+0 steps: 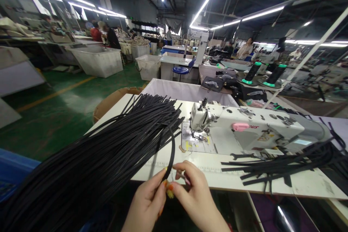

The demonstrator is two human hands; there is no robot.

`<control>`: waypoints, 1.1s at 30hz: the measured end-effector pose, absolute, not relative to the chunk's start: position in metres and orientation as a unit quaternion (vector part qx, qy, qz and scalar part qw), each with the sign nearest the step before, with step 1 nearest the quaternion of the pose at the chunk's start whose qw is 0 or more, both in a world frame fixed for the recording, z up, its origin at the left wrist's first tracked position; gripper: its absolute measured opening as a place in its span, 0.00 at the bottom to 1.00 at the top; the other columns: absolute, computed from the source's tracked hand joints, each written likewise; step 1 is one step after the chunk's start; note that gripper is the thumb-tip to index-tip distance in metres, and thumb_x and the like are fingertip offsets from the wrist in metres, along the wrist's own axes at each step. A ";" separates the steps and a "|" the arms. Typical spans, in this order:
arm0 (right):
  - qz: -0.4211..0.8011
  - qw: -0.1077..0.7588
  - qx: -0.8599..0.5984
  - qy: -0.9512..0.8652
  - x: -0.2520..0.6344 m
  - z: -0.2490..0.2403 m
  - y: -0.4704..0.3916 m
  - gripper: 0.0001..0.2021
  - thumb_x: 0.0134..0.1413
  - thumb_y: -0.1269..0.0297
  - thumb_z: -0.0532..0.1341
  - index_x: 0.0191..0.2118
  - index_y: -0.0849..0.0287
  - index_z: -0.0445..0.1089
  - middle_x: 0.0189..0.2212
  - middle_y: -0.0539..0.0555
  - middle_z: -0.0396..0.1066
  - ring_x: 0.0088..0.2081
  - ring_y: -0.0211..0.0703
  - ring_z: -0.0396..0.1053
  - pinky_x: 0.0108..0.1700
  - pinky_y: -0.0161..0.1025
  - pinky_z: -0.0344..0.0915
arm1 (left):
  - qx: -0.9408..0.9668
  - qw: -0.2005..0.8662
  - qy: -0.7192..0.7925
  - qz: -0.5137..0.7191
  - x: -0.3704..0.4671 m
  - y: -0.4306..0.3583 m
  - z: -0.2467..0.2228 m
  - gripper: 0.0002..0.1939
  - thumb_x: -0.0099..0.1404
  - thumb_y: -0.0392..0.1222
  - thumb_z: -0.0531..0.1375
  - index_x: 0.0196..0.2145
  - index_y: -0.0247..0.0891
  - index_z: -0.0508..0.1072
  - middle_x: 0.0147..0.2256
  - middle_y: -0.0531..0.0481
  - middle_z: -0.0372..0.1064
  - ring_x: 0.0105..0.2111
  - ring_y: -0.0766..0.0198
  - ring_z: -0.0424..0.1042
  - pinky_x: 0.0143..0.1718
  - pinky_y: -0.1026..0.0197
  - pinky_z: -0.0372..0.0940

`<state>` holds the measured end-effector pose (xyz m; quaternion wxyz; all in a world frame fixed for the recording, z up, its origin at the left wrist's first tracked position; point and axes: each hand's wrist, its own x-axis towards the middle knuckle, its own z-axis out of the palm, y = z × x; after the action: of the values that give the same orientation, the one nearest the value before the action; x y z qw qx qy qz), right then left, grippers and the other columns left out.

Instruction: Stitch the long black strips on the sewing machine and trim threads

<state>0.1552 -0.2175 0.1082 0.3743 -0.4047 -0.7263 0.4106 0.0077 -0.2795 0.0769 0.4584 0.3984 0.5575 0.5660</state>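
Observation:
My left hand (150,199) pinches a black strip (173,148) between thumb and fingers; the strip arcs up toward the pile. Close beside it, my right hand (191,188) has its fingers curled together around a small pinkish item (185,178) that is too small to identify. Something yellow and orange shows between the hands, unclear. A large bundle of black strips (108,148) lies across the left of the white table (228,177) and hangs over its front edge. Behind my right hand stands a white sewing machine (244,127), its needle area facing the bundle.
More black strips (288,163) and a wrench (241,156) lie on the right. Two black thread cones (252,72) stand behind the machine. A white bin (190,90) adjoins the table's back edge. A blue crate (16,170) is at the left. People work at distant tables.

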 end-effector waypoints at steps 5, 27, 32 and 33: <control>0.345 0.348 -0.389 -0.780 0.148 0.109 -0.219 0.09 0.54 0.79 0.54 0.33 0.56 0.66 0.29 0.49 0.66 0.31 0.39 0.64 0.34 0.36 0.58 | 0.398 0.457 0.550 0.574 0.001 -0.278 0.076 0.23 0.64 0.54 0.61 0.50 0.36 0.76 0.22 0.53 0.65 0.18 0.70 0.57 0.20 0.67 0.58; 0.704 0.289 -0.309 -0.571 0.167 0.107 -0.224 0.14 0.65 0.53 0.54 0.33 0.57 0.62 0.19 0.41 0.49 0.20 0.31 0.44 0.21 0.32 0.42 | 0.685 0.288 0.549 0.383 -0.026 -0.267 0.064 0.08 0.69 0.41 0.57 0.37 0.44 0.78 0.32 0.49 0.76 0.31 0.60 0.75 0.35 0.64 0.66; 0.609 0.248 -0.330 -0.678 0.176 0.117 -0.217 0.10 0.65 0.60 0.53 0.33 0.56 0.65 0.25 0.46 0.58 0.25 0.35 0.55 0.27 0.33 0.56 | 0.663 0.313 0.558 0.389 -0.021 -0.270 0.060 0.09 0.69 0.42 0.57 0.37 0.43 0.78 0.32 0.48 0.76 0.31 0.59 0.74 0.35 0.63 0.66; 0.588 0.253 -0.324 -0.697 0.176 0.119 -0.215 0.10 0.65 0.61 0.53 0.33 0.57 0.66 0.27 0.47 0.61 0.28 0.37 0.58 0.31 0.34 0.59 | 0.642 0.333 0.560 0.404 -0.021 -0.270 0.061 0.08 0.68 0.43 0.58 0.37 0.43 0.78 0.33 0.48 0.76 0.33 0.58 0.75 0.37 0.63 0.66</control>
<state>0.1762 -0.2154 0.1192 0.2528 -0.3240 -0.6969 0.5878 -0.0206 -0.2701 0.0614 0.3329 0.6418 0.5602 0.4043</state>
